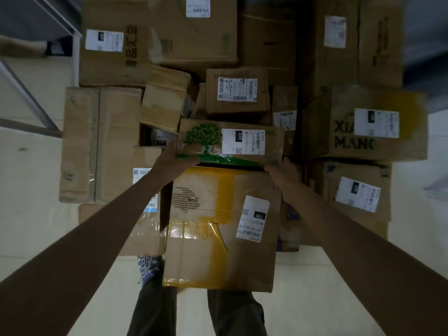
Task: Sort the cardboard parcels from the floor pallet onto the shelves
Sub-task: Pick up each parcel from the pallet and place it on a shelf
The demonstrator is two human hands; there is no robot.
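1. The flat brown cardboard parcel with a green tree print (206, 138), at the centre of the view, carries a white shipping label (243, 141) with "070" in white on a black patch; beside it runs a line that seems to read "070-070-A…", its end too small to make out.
2. The large brown cardboard box with yellow tape (218, 238), at 6 o'clock from the tree parcel, has a white label (253, 219) whose black patch reads "15H".
3. The brown cardboard box with a yellow corner (363, 122), at 3 o'clock, bears black stencilled letters "XIA" above "MANG", partly covered by a white label (376, 122).
4. Other labels are too blurred to read.
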